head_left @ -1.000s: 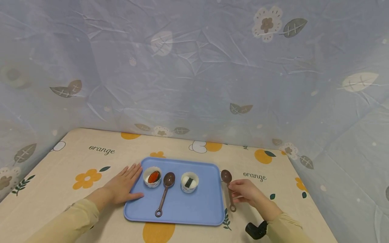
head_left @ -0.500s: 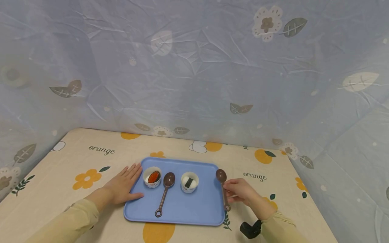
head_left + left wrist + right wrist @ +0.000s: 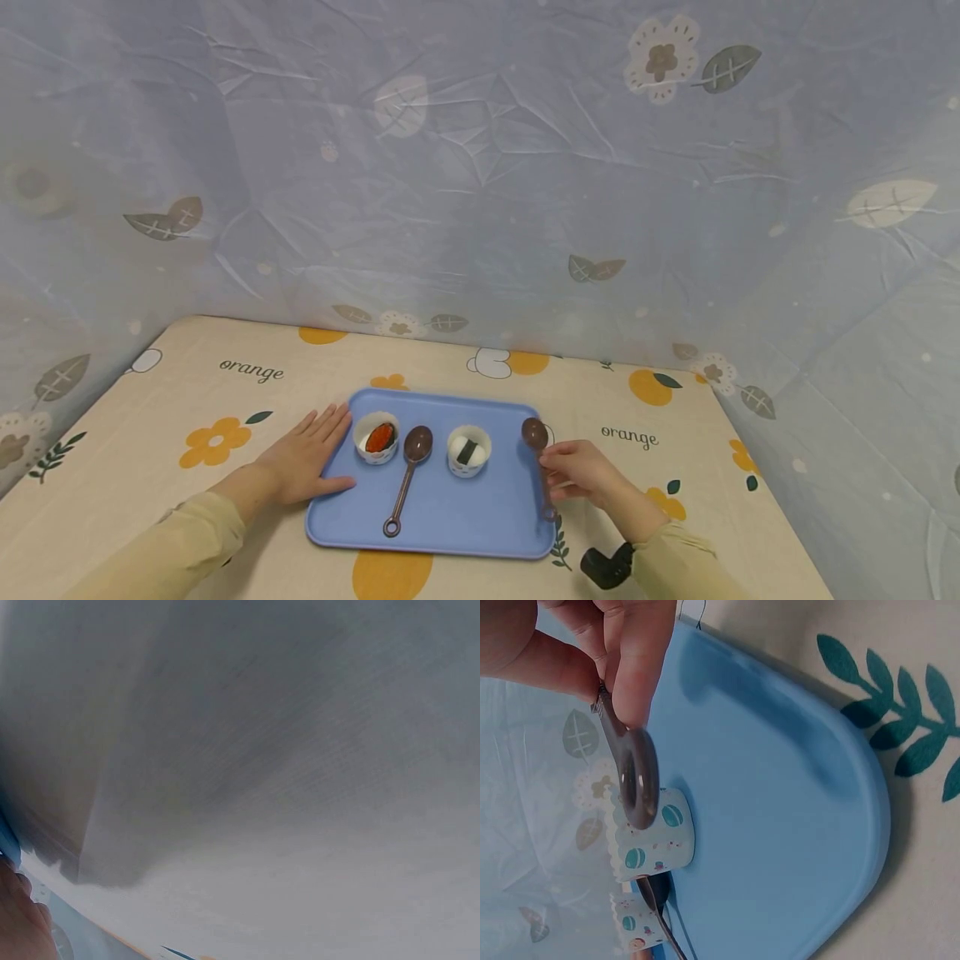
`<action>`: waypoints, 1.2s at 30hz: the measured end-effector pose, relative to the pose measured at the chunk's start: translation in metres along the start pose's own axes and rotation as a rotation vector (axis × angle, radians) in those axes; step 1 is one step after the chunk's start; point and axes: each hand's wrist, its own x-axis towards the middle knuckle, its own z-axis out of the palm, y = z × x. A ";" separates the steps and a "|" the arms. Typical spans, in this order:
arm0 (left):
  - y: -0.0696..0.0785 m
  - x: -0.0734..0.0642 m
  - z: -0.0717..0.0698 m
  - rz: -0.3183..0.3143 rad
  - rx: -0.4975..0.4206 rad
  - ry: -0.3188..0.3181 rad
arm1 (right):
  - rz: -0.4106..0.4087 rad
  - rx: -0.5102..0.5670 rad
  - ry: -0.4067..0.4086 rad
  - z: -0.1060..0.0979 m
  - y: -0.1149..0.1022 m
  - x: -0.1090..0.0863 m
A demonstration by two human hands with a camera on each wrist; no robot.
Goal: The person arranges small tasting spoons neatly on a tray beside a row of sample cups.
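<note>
Between thumb and fingers, my right hand pinches a brown spoon by its handle, over the right edge of the blue tray. In the right wrist view the spoon's ring end hangs above the tray, whose surface carries a shadow. My left hand lies flat with fingers spread at the tray's left edge. On the tray, a second brown spoon lies between two paper cups. The left cup holds a red-topped sushi piece; the right cup holds a white rice piece with a dark strip.
A cream cloth printed with oranges and flowers covers the table. Behind it hangs a bluish patterned curtain, which continues along both sides. A black device sits at the right wrist.
My right hand has carried its spoon leftward, from beside the tray to over the tray's right edge. The left hand, the cups and the other spoon have stayed put.
</note>
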 end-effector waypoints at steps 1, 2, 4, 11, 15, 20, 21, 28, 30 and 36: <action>0.000 0.000 0.000 -0.002 -0.001 -0.002 | -0.002 0.003 -0.002 0.001 0.000 0.000; 0.000 0.000 0.000 -0.003 0.001 -0.004 | -0.003 0.007 -0.004 0.002 0.000 0.001; 0.001 -0.001 -0.001 -0.005 0.012 -0.006 | -0.006 0.013 -0.006 0.004 0.000 0.002; 0.002 0.000 -0.003 -0.008 0.017 -0.012 | -0.024 0.016 -0.012 0.012 0.001 0.003; 0.002 0.000 -0.005 -0.009 -0.002 -0.021 | -0.031 0.027 -0.018 0.015 0.000 0.003; 0.003 -0.001 -0.005 -0.009 0.000 -0.009 | -0.034 0.037 -0.035 0.019 -0.002 0.002; 0.004 -0.001 -0.005 -0.009 -0.010 -0.005 | -0.035 0.037 -0.041 0.020 -0.002 0.002; 0.002 -0.002 -0.003 0.027 -0.014 0.042 | -0.041 0.035 -0.054 0.025 -0.003 0.002; 0.002 -0.002 -0.001 0.023 -0.006 0.048 | -0.042 0.023 -0.052 0.026 -0.002 0.002; 0.005 -0.003 -0.006 0.018 0.015 0.025 | -0.043 0.004 -0.048 0.030 0.001 0.005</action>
